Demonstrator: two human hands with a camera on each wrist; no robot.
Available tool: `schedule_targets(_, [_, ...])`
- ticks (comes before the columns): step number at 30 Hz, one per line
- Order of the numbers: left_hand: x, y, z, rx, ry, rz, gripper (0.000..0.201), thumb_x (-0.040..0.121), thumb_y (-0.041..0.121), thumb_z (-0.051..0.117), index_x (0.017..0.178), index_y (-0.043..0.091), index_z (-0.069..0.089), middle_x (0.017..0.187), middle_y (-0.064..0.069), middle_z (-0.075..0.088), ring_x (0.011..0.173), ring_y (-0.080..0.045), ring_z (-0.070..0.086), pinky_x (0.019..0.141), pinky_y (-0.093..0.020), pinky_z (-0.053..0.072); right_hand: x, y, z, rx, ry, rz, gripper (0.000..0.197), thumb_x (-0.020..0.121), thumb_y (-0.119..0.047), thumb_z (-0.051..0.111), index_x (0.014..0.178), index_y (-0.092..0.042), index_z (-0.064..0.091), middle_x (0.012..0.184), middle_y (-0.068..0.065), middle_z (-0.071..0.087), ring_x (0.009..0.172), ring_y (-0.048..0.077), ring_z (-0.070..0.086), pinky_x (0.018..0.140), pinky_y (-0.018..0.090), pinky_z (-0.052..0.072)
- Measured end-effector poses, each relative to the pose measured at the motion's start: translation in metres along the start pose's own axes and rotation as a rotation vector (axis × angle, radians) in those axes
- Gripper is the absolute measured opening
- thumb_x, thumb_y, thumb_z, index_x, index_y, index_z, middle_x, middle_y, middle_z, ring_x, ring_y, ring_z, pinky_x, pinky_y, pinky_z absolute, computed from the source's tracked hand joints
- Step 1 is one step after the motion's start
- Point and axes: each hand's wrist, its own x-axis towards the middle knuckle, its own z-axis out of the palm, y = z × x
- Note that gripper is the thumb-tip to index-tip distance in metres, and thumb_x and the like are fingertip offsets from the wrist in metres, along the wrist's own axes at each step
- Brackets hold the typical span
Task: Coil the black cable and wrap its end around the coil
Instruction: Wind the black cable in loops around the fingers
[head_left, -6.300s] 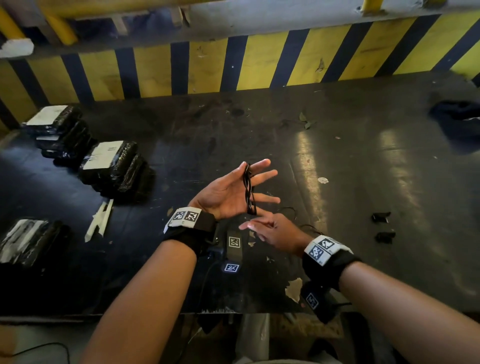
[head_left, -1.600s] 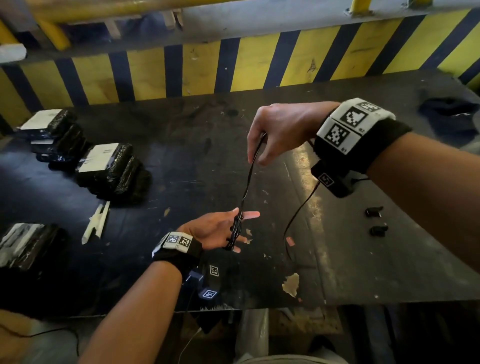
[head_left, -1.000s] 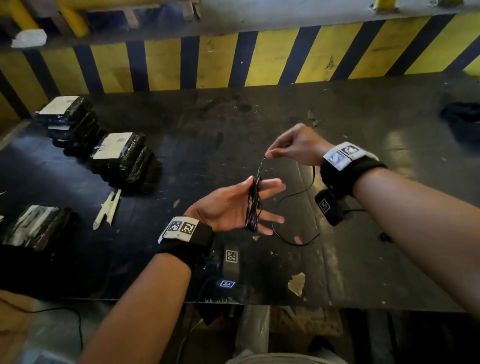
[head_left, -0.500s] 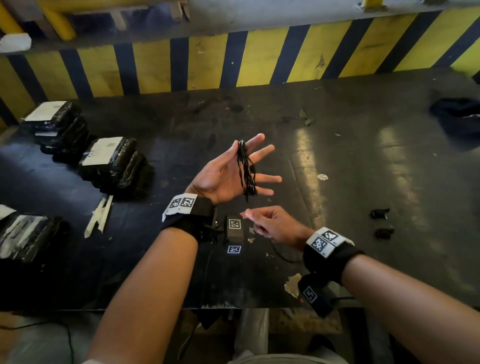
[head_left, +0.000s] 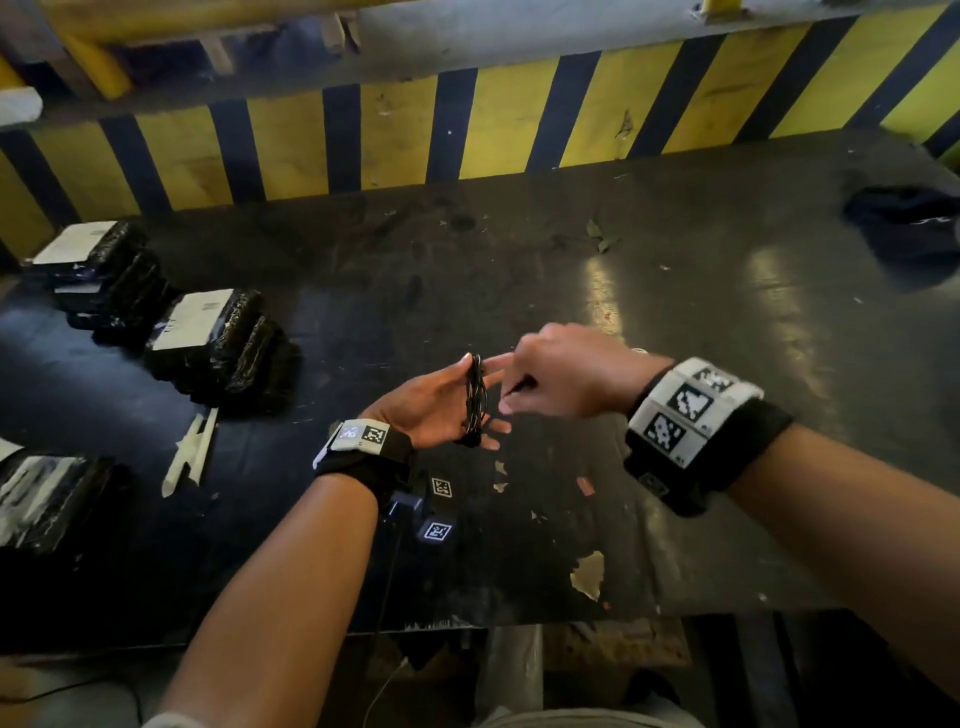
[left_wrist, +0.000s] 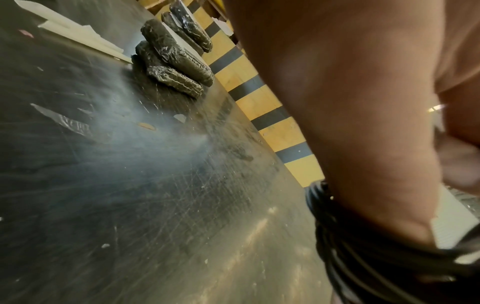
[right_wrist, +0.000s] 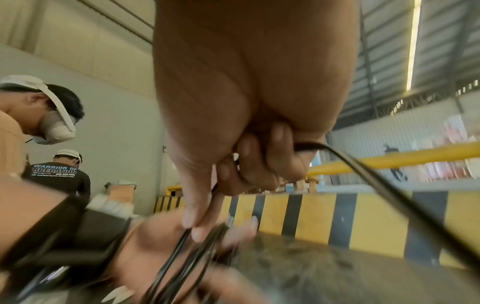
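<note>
Black cable (head_left: 474, 402) looped in thin glossy strands round flat, spread left hand (head_left: 434, 402); right hand (head_left: 563, 376) pinches its loose end (just beside coil).

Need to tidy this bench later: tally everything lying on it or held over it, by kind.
Piles of black wrapped packs: 3 (far left, middle, near left)
Bunch of white strips: 1
Dark cloth: 1
Black cable, coiled on the left hand: 1
Total: 6
</note>
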Motion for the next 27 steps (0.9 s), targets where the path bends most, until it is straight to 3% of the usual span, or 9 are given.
schedule_targets(3, [-0.002, -0.008, 0.000, -0.002, -0.020, -0.052, 0.049, 0.101, 0.048, 0.040, 0.141, 0.028, 0.058, 0.157, 0.008, 0.040, 0.121, -0.045, 0.055, 0.103, -0.063, 0.042, 0.010, 0.005, -0.037, -0.065, 0.088, -0.019, 0.018, 0.081, -0.051, 0.072, 0.094, -0.039, 0.078, 0.084, -0.014, 0.070, 0.081, 0.017, 0.065, 0.066, 0.026, 0.042])
schedule_targets(7, [-0.005, -0.013, 0.010, 0.049, -0.095, -0.061, 0.048, 0.100, 0.048, 0.037, 0.140, 0.030, 0.060, 0.155, 0.018, 0.043, 0.126, -0.043, 0.051, 0.104, -0.059, 0.043, 0.028, 0.014, -0.058, -0.029, 0.134, 0.033, 0.023, 0.076, -0.055, 0.076, 0.091, -0.038, 0.079, 0.084, -0.014, 0.073, 0.081, 0.016, 0.067, 0.063, 0.027, 0.043])
schedule_targets(11, [-0.006, -0.015, 0.016, 0.061, -0.125, -0.055, 0.050, 0.100, 0.048, 0.038, 0.142, 0.028, 0.058, 0.162, 0.015, 0.031, 0.133, -0.046, 0.045, 0.111, -0.065, 0.034, 0.040, 0.026, -0.055, 0.000, 0.172, 0.084, 0.024, 0.073, -0.055, 0.079, 0.089, -0.036, 0.079, 0.085, -0.014, 0.072, 0.085, 0.016, 0.067, 0.061, 0.027, 0.040])
schedule_targets(17, [-0.012, -0.012, 0.023, -0.022, -0.157, 0.018, 0.053, 0.098, 0.048, 0.043, 0.143, 0.022, 0.057, 0.163, 0.005, 0.035, 0.134, -0.051, 0.044, 0.110, -0.071, 0.030, 0.052, 0.041, -0.037, 0.154, 0.171, 0.100, 0.017, 0.078, -0.054, 0.077, 0.090, -0.043, 0.080, 0.088, -0.021, 0.073, 0.089, 0.006, 0.065, 0.070, 0.029, 0.046])
schedule_targets(21, [-0.019, -0.010, 0.023, -0.042, -0.164, 0.061, 0.053, 0.099, 0.048, 0.040, 0.141, 0.020, 0.058, 0.163, 0.000, 0.034, 0.135, -0.054, 0.042, 0.112, -0.077, 0.017, 0.056, 0.057, -0.018, 0.244, 0.160, 0.046, 0.013, 0.087, -0.041, 0.075, 0.097, -0.035, 0.082, 0.076, -0.024, 0.062, 0.078, 0.000, 0.060, 0.070, 0.019, 0.043])
schedule_targets(22, [-0.021, -0.011, 0.022, -0.045, -0.167, 0.065, 0.053, 0.100, 0.047, 0.039, 0.140, 0.020, 0.058, 0.163, -0.001, 0.034, 0.135, -0.054, 0.041, 0.112, -0.077, 0.016, 0.056, 0.060, -0.012, 0.246, 0.164, 0.032, 0.014, 0.088, -0.041, 0.074, 0.098, -0.034, 0.082, 0.076, -0.024, 0.060, 0.077, 0.001, 0.059, 0.071, 0.020, 0.044])
schedule_targets(25, [-0.024, -0.012, 0.022, -0.047, -0.179, 0.067, 0.053, 0.102, 0.047, 0.036, 0.142, 0.018, 0.055, 0.163, -0.002, 0.033, 0.138, -0.056, 0.035, 0.111, -0.076, 0.021, 0.054, 0.066, 0.008, 0.293, 0.173, 0.017, 0.017, 0.089, -0.044, 0.073, 0.099, -0.034, 0.081, 0.089, -0.015, 0.063, 0.086, 0.008, 0.064, 0.082, 0.037, 0.054])
schedule_targets(27, [-0.027, -0.012, 0.023, -0.043, -0.184, 0.057, 0.053, 0.102, 0.048, 0.036, 0.142, 0.018, 0.056, 0.163, -0.001, 0.035, 0.138, -0.056, 0.035, 0.109, -0.072, 0.026, 0.051, 0.070, 0.018, 0.319, 0.195, -0.002, 0.018, 0.089, -0.044, 0.072, 0.101, -0.034, 0.081, 0.096, -0.012, 0.063, 0.089, 0.010, 0.066, 0.084, 0.038, 0.056])
